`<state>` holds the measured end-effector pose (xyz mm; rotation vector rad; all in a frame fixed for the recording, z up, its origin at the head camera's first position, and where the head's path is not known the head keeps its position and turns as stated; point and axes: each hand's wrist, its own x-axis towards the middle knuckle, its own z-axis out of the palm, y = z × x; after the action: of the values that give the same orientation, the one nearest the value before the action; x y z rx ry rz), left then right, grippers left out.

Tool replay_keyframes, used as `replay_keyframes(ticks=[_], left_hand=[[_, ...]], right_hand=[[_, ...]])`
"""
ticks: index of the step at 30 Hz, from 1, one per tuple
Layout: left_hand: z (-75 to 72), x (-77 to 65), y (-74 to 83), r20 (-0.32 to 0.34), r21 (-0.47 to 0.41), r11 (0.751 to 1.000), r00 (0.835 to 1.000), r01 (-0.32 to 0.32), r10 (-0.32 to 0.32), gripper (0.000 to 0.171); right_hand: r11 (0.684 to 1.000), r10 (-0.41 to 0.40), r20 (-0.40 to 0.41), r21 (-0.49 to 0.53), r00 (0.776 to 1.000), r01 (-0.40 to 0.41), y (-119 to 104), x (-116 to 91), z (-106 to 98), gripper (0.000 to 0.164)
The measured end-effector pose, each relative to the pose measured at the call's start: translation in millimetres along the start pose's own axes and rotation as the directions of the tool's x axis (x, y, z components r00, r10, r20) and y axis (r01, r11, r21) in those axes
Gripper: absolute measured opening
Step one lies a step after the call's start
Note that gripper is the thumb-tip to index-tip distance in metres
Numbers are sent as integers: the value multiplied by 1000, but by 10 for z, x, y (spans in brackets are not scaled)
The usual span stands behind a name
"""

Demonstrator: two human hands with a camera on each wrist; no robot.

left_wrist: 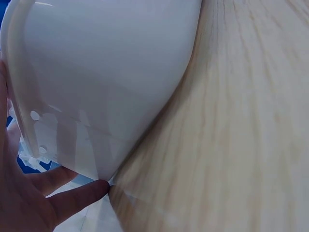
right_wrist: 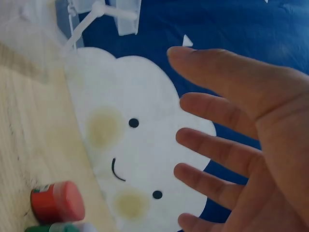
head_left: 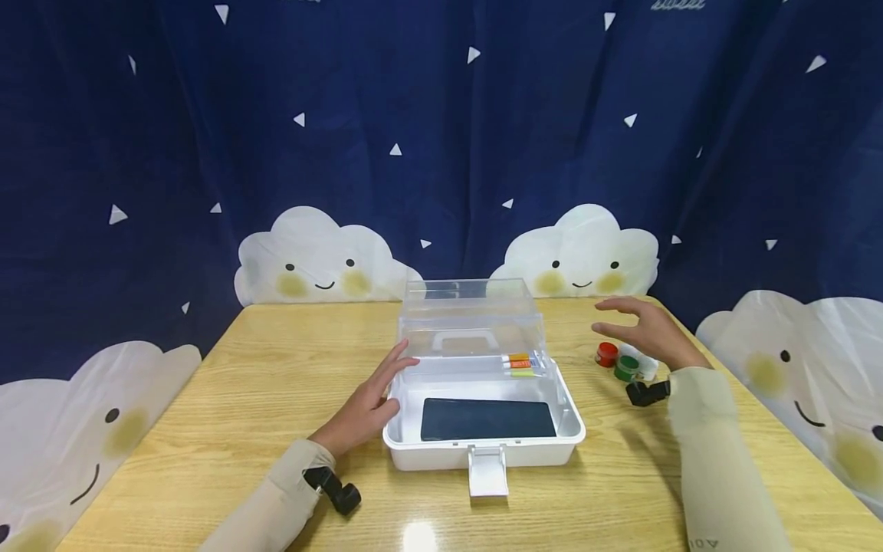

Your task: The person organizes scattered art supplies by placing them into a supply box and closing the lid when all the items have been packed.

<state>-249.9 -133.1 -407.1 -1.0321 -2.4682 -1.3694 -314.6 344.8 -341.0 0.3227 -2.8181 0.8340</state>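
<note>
A white storage box (head_left: 483, 457) with a raised clear lid (head_left: 476, 299) stands mid-table. Inside it lies a dark flat rectangle (head_left: 486, 420), and several small orange and yellow tubes (head_left: 520, 364) sit toward its back right. My left hand (head_left: 362, 410) is at the box's left side, fingers extended; in the left wrist view a fingertip (left_wrist: 101, 187) meets the box's lower edge. Right of the box, my right hand (head_left: 651, 333) is raised with fingers spread and nothing in it. Just below it are a red jar (head_left: 607, 353), a green jar (head_left: 626, 369) and a white jar (head_left: 648, 368).
The light wooden table (head_left: 310, 345) reaches back to a dark blue curtain (head_left: 441, 153) printed with white clouds and triangles. The box's front latch (head_left: 487, 471) hangs down over its front wall. Both wrists carry small black cameras.
</note>
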Motion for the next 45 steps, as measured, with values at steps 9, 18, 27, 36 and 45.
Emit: replay_keyframes(ticks=[9, 18, 27, 36, 45], left_hand=[[8, 12, -19, -4, -5, 1000, 1000, -18, 18, 64], [0, 7, 5, -8, -4, 1000, 1000, -18, 18, 64], [-5, 2, 17, -4, -1, 1000, 1000, -11, 11, 64], [-2, -1, 15, -5, -4, 1000, 1000, 1, -1, 64], [5, 2, -11, -10, -8, 1000, 1000, -15, 15, 64]], right_hand=[[997, 70, -7, 26, 997, -70, 159, -24, 38, 75], [992, 124, 13, 26, 992, -125, 306, -12, 109, 76], [987, 153, 28, 53, 988, -154, 454, -25, 203, 73], [979, 195, 67, 51, 978, -199, 579, -46, 299, 76], [975, 216, 73, 40, 974, -219, 643, -29, 393, 76]])
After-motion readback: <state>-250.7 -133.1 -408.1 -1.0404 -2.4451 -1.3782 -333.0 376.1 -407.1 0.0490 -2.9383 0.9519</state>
